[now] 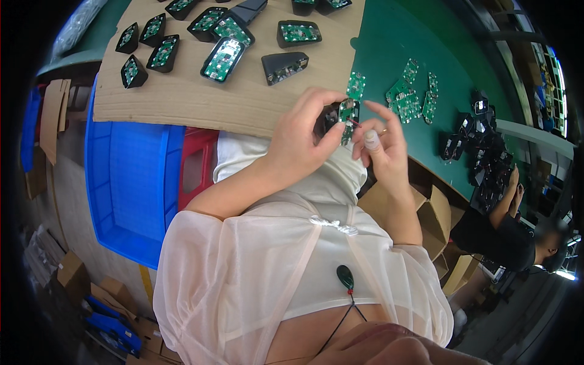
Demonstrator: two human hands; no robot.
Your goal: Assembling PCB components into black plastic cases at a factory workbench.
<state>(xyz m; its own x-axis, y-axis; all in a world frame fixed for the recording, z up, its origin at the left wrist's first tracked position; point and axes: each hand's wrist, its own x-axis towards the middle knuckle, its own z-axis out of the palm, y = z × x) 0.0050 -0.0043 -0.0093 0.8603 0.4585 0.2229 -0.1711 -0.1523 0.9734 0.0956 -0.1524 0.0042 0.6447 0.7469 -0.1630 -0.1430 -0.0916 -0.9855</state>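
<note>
My left hand (304,131) grips a small black plastic housing (326,119) just off the front edge of the cardboard sheet. A green circuit board (348,110) shows at the right side of this housing, partly hidden by my fingers. My right hand (386,146) is close beside it, index finger raised and curved, thumb wrapped in a pale covering. Its thumb and lower fingers come together at what looks like a thin reddish wire running to the board. Just beyond lies a loose green circuit board (356,85).
Several black housings fitted with green boards (223,59) stand on the cardboard sheet (176,100). Loose boards (406,104) and a pile of black housings (486,152) lie on the green table (380,67). A blue bin (134,182) is at left; a co-worker (502,237) sits at right.
</note>
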